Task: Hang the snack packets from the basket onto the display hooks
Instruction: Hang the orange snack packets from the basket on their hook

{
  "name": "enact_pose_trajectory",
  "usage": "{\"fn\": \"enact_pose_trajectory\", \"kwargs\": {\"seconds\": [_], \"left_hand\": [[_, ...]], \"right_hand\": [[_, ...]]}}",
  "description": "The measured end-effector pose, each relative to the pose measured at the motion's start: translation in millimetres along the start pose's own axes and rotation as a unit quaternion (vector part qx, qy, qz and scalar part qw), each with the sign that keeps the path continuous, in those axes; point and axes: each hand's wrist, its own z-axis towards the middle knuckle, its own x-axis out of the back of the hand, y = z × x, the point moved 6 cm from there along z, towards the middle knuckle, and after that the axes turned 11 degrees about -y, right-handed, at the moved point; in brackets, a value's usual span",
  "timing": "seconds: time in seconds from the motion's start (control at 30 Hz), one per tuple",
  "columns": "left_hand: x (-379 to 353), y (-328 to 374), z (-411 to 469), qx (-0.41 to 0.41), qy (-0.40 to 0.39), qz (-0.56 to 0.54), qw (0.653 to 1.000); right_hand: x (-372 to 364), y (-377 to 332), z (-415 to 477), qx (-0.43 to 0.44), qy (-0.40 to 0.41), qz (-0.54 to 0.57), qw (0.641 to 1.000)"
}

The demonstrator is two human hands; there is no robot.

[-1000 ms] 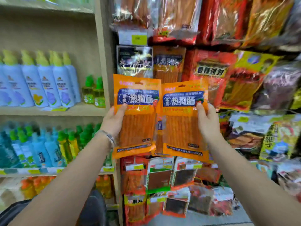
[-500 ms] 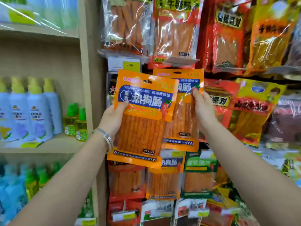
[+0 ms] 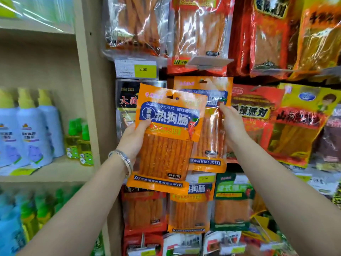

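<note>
Crowded snack display (image 3: 258, 43) backs two orange, blue-labelled packs of reddish sticks: left hand (image 3: 133, 140) grips the front packet (image 3: 166, 148), right hand (image 3: 233, 126) pinches the rear packet (image 3: 209, 145) behind it.

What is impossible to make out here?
Head view: the hook behind the rear orange packet, hidden by its top.
Head view: that packet's label, half covered by the front orange packet.
Head view: the basket, outside the frame.
Head view: small print on the upper price tag, blurred.

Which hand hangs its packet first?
Right. The right hand holds the rear packet upright and high, back at the hung packets; the left hand holds the front packet tilted and lower.
</note>
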Motion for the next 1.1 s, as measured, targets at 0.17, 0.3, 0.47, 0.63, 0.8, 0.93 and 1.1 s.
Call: {"fn": "enact_pose_trajectory", "kwargs": {"seconds": [0.17,0.3,0.47,0.63,0.8,0.93,1.1], "left_hand": [[-13.1,-2.2,-0.3,0.004,-0.014,0.002,1.0],[-28.0,-0.1,1.9,0.001,-0.027,0.021,0.999],[-53.7,16.0,3.4,-0.04,-0.06,0.068,0.995],[-62.3,74.0,4.0,-0.223,-0.016,0.092,0.97],[-84.2,118.9,6.4,-0.302,-0.031,0.254,0.918],[-100.0,130.4,11.3,-0.306,-0.046,0.259,0.915],[-99.7,124.8,11.5,-0.32,-0.039,0.257,0.911]], "right_hand": [[8.0,-10.9,-17.5,0.123,0.098,-0.079,0.984],[-5.0,-13.0,-26.0,0.132,0.043,-0.083,0.987],[-22.1,-14.2,-23.4,0.074,-0.038,-0.045,0.995],[-7.7,-34.6,-17.4,0.093,0.01,-0.032,0.995],[-5.2,-52.7,-3.7,0.105,0.033,-0.045,0.993],[-8.0,-57.1,8.8,0.098,0.038,-0.051,0.993],[-3.2,-47.1,21.0,0.084,0.042,-0.069,0.993]]}}
